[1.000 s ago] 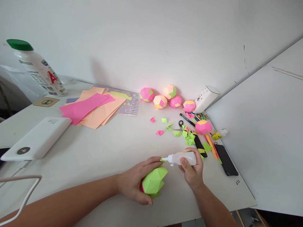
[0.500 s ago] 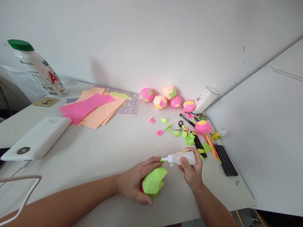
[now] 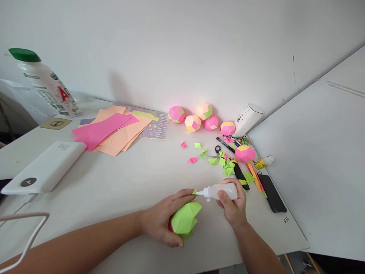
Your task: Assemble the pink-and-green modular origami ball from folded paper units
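My left hand [image 3: 168, 219] is wrapped round a green paper ball [image 3: 184, 220] with pointed flaps along its right side and a bit of pink by the palm. A small green paper tip [image 3: 195, 192] sticks out by the fingertips of that hand. In my right hand [image 3: 234, 205] is a translucent white glue bottle [image 3: 222, 190], held on its side. Its thin nozzle points left and meets or nearly meets the green tip; contact is too fine to tell.
Several folded green pieces [image 3: 226, 165] lie near scissors [image 3: 218, 149] and a black-handled tool [image 3: 240, 176]. Finished paper balls [image 3: 192, 123] line the wall. Paper sheets [image 3: 111, 133], a power bank [image 3: 42, 167] and a green-capped bottle [image 3: 47, 82] stand left; a phone [image 3: 272, 193] lies right.
My right hand has shifted the glue bottle slightly to the right, its nozzle drawing back a little along the green tip. My left hand and the ball stay in place.
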### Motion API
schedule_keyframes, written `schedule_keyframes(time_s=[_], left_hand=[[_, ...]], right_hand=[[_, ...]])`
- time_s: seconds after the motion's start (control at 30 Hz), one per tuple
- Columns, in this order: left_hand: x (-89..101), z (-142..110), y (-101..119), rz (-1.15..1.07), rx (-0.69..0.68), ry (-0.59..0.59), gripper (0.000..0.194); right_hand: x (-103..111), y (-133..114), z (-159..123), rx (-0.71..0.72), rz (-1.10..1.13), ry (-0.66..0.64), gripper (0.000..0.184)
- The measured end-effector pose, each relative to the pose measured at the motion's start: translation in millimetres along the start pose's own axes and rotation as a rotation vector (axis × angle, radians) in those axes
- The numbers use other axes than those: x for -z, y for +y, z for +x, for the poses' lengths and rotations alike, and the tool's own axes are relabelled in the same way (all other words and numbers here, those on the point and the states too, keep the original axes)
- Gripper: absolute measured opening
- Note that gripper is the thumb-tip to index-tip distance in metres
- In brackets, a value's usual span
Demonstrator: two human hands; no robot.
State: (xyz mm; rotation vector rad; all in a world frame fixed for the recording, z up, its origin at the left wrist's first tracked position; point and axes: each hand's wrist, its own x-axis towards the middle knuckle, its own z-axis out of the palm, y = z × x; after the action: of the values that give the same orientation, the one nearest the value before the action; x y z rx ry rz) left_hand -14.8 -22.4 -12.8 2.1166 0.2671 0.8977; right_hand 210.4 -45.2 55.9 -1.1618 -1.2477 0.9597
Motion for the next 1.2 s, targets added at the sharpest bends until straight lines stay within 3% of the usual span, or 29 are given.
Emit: schedule_keyframes(time_s=[0.5,1.2], left_hand=[[-0.3,-1.1,-0.7,0.019,-0.012,0.005,0.098],[0.4,-0.3,0.5,-0.013,-0.005,0.008,0.097]], right_hand=[[-2.0,1.6,-1.6,-0.004,0.043,-0.046,0.027],[-4.2,-13.2,2.7,-0.029,-0.005,0.056,0.028]])
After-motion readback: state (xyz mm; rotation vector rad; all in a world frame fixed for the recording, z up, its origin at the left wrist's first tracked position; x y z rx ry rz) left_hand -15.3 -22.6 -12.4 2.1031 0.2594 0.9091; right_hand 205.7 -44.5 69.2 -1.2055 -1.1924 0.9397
